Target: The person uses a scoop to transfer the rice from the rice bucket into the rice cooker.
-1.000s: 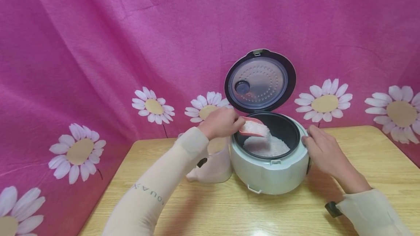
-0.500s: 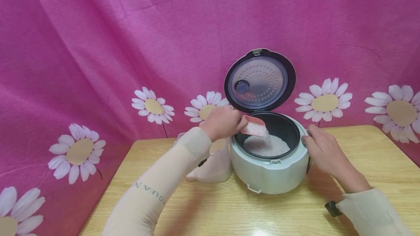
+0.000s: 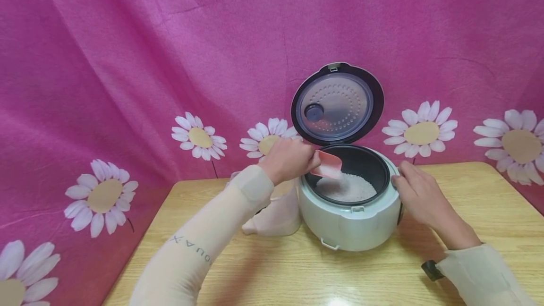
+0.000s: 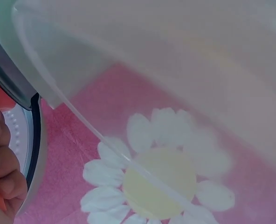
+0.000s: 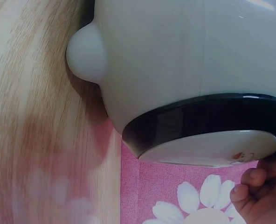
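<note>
My left hand [image 3: 289, 159] pinches the handle of a coral-pink scoop [image 3: 327, 164], tilted over the left side of a rice cooker's pot. White grains that look like rice slide from its lip onto a heap of rice [image 3: 348, 188] in the black inner pot [image 3: 361, 159]. In the left wrist view, curled fingers [image 4: 3, 158] wrap the scoop's orange handle. My right hand [image 3: 422, 197] grips the right rim of the pale green rice cooker [image 3: 352, 230]. Its fingertips [image 5: 243, 191] curl beside the cooker's side in the right wrist view.
The cooker's lid [image 3: 337, 105] stands raised behind the pot. A pale pink, translucent container [image 3: 276, 218] sits left of the cooker, partly behind my left forearm. A flowered magenta cloth [image 3: 233, 60] hangs behind the wooden table [image 3: 314, 277].
The scoop has tipped further, and much of the rice in it has poured into the pot. My right hand has stayed on the cooker's rim.
</note>
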Demonstrator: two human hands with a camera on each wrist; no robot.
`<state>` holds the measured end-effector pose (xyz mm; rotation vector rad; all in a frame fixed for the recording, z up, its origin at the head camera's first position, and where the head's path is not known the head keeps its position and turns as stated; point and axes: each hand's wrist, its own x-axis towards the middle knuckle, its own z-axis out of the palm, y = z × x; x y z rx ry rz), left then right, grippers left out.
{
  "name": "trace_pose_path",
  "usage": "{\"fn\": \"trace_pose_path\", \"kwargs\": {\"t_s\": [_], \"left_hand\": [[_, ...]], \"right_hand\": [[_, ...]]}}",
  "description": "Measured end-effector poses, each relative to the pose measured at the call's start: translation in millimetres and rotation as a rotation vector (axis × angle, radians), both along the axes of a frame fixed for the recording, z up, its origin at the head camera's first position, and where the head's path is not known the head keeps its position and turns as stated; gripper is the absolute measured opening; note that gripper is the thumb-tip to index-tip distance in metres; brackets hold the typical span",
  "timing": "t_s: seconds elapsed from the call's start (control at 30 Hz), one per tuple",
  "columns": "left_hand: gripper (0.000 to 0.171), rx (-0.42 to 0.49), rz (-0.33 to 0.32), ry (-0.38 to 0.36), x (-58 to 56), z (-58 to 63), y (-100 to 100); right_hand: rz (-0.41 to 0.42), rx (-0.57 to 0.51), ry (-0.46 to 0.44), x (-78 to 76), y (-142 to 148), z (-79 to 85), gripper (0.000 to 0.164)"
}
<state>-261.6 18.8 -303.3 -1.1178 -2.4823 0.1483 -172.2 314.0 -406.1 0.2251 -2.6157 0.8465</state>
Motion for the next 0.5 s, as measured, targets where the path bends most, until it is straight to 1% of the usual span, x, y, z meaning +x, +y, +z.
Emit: {"fn": "trace_pose_path", "kwargs": {"t_s": [0.1,0.2,0.33,0.43,0.5], "left_hand": [[0.032,-0.007,0.006,0.004,1.4,1.3,-1.9],[0.032,-0.008,0.002,0.028,2.0,1.8,-3.5],[0.032,-0.006,-0.019,0.066,3.2,3.6,-5.0],[0.031,-0.010,-0.023,0.080,4.2,5.7,-6.4],[0.031,-0.012,-0.015,0.076,4.7,6.8,-7.7]], "right_hand": [[-0.003,0.006,0.010,-0.2,0.3,0.3,0.011],[-0.003,0.005,0.015,-0.4,0.9,0.1,0.011],[-0.002,-0.006,0.008,-0.1,0.7,0.1,0.012],[-0.003,-0.007,0.002,-0.1,0.2,-0.2,0.012],[0.001,-0.006,0.002,-0.7,0.1,-0.4,0.012]]}}
